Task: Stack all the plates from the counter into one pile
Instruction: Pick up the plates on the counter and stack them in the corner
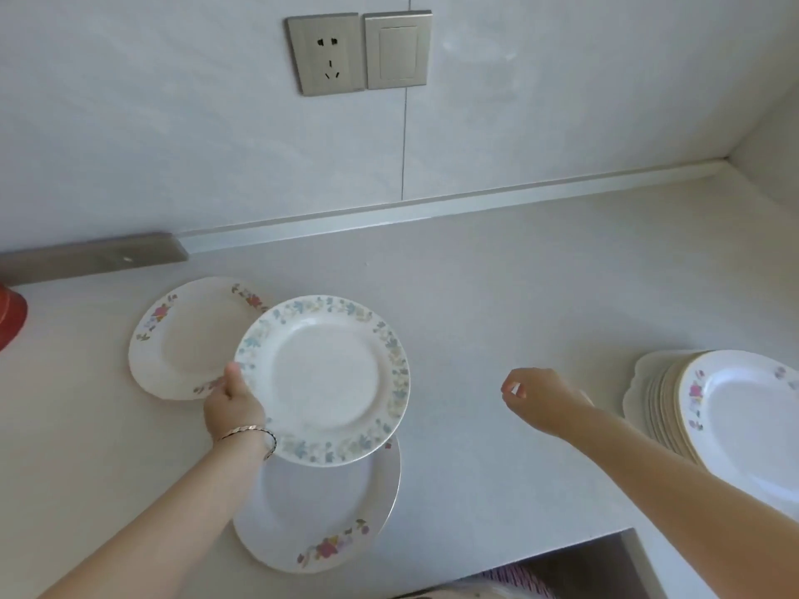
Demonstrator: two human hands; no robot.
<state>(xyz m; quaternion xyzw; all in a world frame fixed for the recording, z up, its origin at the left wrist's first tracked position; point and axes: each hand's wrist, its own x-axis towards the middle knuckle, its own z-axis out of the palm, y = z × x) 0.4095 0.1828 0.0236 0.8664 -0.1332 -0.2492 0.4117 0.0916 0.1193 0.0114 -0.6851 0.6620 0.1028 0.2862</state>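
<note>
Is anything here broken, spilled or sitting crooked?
Nothing looks broken or spilled. The pile of plates at the right leans, its rims fanned sideways instead of lined up. The left hand holds a blue-flowered plate; two plates lie flat on the counter.

Left hand (233,404) grips with thumb up, while right hand (542,397) hovers loosely curled, empty.

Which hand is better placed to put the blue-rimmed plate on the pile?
Probably the right hand: empty, and nearer the pile. The left hand holds the blue-rimmed plate farther away, so passing it over seems easiest.
</note>
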